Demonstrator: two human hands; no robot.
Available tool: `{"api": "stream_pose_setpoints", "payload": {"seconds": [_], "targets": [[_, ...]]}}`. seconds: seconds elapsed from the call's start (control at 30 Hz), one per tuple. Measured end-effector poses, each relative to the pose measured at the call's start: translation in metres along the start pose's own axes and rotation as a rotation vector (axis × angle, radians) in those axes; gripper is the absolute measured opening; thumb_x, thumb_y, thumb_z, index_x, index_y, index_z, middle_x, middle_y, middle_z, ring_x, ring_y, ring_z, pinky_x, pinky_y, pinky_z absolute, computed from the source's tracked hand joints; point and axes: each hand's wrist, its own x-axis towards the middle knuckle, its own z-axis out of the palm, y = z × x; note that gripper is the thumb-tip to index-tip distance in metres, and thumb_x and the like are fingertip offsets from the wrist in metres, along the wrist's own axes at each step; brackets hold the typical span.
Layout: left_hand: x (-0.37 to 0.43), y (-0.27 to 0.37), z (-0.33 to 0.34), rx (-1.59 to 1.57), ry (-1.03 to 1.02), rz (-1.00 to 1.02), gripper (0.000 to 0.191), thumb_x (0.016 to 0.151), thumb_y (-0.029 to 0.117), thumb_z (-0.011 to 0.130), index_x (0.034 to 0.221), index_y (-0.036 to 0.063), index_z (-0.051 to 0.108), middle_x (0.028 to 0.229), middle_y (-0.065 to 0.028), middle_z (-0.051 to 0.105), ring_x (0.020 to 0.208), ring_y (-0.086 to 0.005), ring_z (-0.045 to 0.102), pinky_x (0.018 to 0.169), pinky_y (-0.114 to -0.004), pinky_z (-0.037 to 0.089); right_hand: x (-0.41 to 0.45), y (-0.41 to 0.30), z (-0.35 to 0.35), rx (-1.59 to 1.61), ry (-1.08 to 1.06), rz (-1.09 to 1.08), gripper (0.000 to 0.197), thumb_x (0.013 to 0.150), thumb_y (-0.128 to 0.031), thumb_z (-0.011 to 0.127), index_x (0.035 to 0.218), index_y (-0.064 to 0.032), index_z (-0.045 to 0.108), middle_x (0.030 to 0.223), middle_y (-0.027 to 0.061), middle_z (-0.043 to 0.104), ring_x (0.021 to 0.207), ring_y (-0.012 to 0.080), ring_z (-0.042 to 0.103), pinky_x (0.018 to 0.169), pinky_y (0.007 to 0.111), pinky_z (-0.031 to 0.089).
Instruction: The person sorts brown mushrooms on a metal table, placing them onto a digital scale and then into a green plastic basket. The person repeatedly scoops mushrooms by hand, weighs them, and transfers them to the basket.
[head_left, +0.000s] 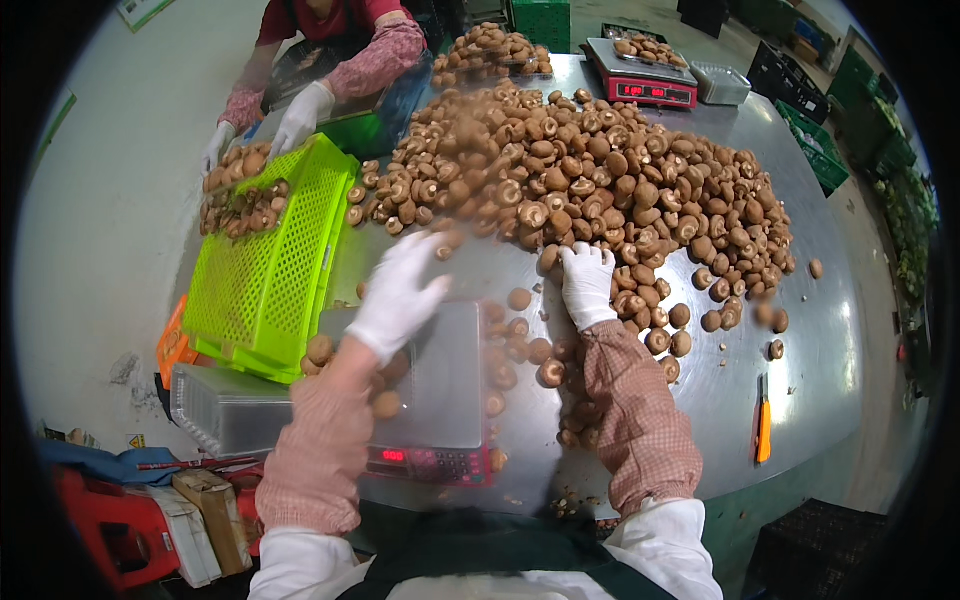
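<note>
A large heap of brown shiitake mushrooms (570, 165) covers the middle of the steel table. My right hand (587, 279), in a white glove, is at the near edge of the heap, its curled fingers touching mushrooms; whether it grips one I cannot tell. My left hand (401, 292), gloved and blurred, hovers above the far left part of a digital scale (442, 375), fingers apart, with small mushrooms close to its fingertips. Under and beside my left forearm are several mushrooms, partly hidden. More mushrooms lie loose between the scale and my right forearm.
A lime-green plastic crate (262, 285) stands left, with trays of mushrooms on top near another person's gloved hands (304, 116). Stacked clear trays (225, 409) sit near left. An orange-handled knife (763, 431) lies right. Another scale (649, 82) stands at the far edge.
</note>
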Motion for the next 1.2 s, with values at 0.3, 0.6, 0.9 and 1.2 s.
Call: {"api": "stream_pose_setpoints", "payload": {"seconds": [0.3, 0.6, 0.9, 1.2], "targets": [[0.134, -0.02, 0.173, -0.042, -0.021, 0.056, 0.053, 0.084, 0.009, 0.059, 0.136, 0.0019, 0.052, 0.131, -0.0216, 0.058, 0.123, -0.0356, 0.054, 0.105, -0.039, 0.043, -0.029, 0.024, -0.053, 0.065, -0.158, -0.071, 0.016, 0.086, -0.021, 0.061, 0.097, -0.0098, 0.067, 0.09, 0.0091, 0.063, 0.095, 0.0286, 0.059, 0.095, 0.052, 0.037], [0.162, -0.036, 0.124, -1.338, 0.029, -0.732, 0.033, 0.094, 0.016, 0.05, 0.124, 0.0069, 0.059, 0.111, -0.0105, 0.065, 0.089, -0.0208, 0.066, 0.076, -0.035, 0.056, 0.015, -0.007, -0.002, 0.098, -0.096, -0.202, 0.04, 0.075, -0.015, 0.067, 0.114, -0.0101, 0.058, 0.103, 0.0099, 0.057, 0.095, 0.0286, 0.058, 0.083, 0.043, 0.043], [0.125, -0.023, 0.172, -0.059, -0.314, -0.159, 0.038, 0.083, 0.022, 0.059, 0.115, 0.0023, 0.066, 0.114, -0.0192, 0.067, 0.104, -0.0306, 0.065, 0.094, -0.037, 0.05, 0.013, -0.001, -0.042, 1.543, -0.266, 0.792, 0.028, 0.097, -0.024, 0.056, 0.11, -0.0022, 0.068, 0.1, 0.0058, 0.068, 0.081, 0.014, 0.064, 0.069, 0.028, 0.052], [0.124, 0.009, 0.089, -0.6, -0.505, -0.411, 0.039, 0.086, 0.022, 0.062, 0.119, 0.001, 0.063, 0.1, -0.0097, 0.067, 0.084, -0.0173, 0.066, 0.072, -0.03, 0.054, -0.044, -0.009, -0.088, 2.386, -0.31, 1.038, 0.029, 0.1, -0.024, 0.051, 0.119, -0.0027, 0.058, 0.117, 0.0111, 0.062, 0.109, 0.0267, 0.063, 0.086, 0.039, 0.055]]}}
